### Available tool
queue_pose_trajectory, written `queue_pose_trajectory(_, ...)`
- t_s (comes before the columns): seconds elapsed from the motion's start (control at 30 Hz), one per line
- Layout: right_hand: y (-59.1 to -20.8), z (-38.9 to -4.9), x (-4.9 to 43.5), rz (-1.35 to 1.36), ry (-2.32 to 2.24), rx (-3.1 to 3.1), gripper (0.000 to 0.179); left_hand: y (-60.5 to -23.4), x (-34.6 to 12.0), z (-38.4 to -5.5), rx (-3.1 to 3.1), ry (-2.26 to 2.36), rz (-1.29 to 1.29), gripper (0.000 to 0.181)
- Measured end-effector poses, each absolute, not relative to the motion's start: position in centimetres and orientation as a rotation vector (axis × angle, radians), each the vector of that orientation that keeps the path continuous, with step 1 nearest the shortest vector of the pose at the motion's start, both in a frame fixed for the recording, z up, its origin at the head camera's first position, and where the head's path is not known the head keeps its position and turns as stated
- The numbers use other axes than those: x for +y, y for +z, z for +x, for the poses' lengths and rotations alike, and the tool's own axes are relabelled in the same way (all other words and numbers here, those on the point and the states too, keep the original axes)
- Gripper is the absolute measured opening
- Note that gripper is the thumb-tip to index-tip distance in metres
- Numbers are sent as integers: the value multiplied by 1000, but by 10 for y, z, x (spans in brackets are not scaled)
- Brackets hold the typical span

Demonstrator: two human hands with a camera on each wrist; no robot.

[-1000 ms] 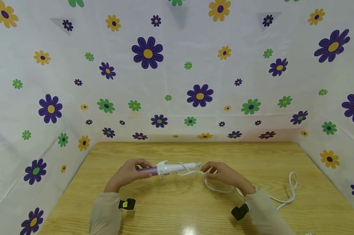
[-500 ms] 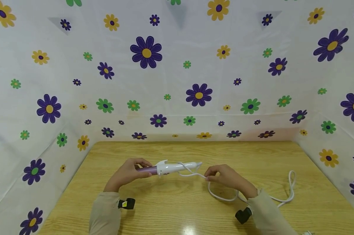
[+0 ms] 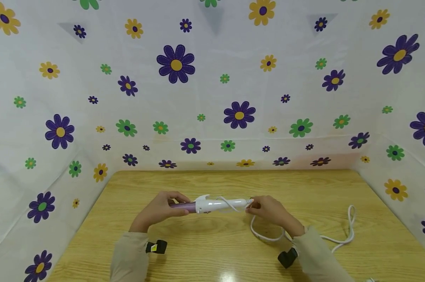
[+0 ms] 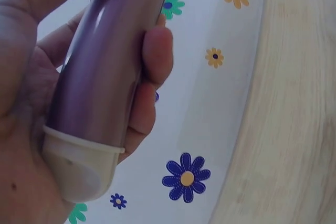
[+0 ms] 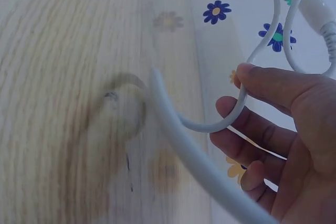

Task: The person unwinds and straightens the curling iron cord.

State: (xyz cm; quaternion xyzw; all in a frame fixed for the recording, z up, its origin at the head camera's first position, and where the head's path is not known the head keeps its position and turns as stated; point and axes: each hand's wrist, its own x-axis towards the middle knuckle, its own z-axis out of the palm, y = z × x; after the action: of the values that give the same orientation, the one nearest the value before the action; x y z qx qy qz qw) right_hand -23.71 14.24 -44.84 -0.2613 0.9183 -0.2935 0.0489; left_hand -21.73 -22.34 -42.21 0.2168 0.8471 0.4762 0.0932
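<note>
A curling iron with a purple barrel and a white handle is held level above the table. My left hand grips it round the barrel, whose pale end cap shows in the left wrist view. At the handle's cord end, my right hand pinches the white cord between thumb and fingers. One turn of cord crosses over the handle. In the right wrist view, part of the handle and its ribbed cord sleeve stand beyond the fingers.
The wooden table lies beneath both hands. More of the cord loops on the table at the right. A white object, partly cut off, shows at the bottom right edge. Flower-printed sheeting closes off the back and sides.
My left hand has shifted the curling iron slightly to the right. The right hand moved right with the cord, then came back left to the handle's end.
</note>
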Motion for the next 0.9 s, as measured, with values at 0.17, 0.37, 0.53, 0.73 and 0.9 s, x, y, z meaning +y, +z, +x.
queue_pose_trajectory(0.17,-443,-240,147,-706,-936,2887,8,-421,-219,-217,2508,1373,696,30)
queue_pose_trajectory(0.37,-432,-241,161,-601,-1031,2952,18,-423,-220,-217,2536,1319,668,31)
queue_pose_trajectory(0.53,-422,-239,179,-537,-1068,3019,20,-427,-223,-219,2558,1284,618,32)
queue_pose_trajectory(0.73,-409,-234,205,-496,-1012,3086,23,-435,-234,-223,2578,1274,531,34)
queue_pose_trajectory(0.9,-404,-232,226,-479,-966,3101,23,-442,-249,-226,2593,1311,381,37)
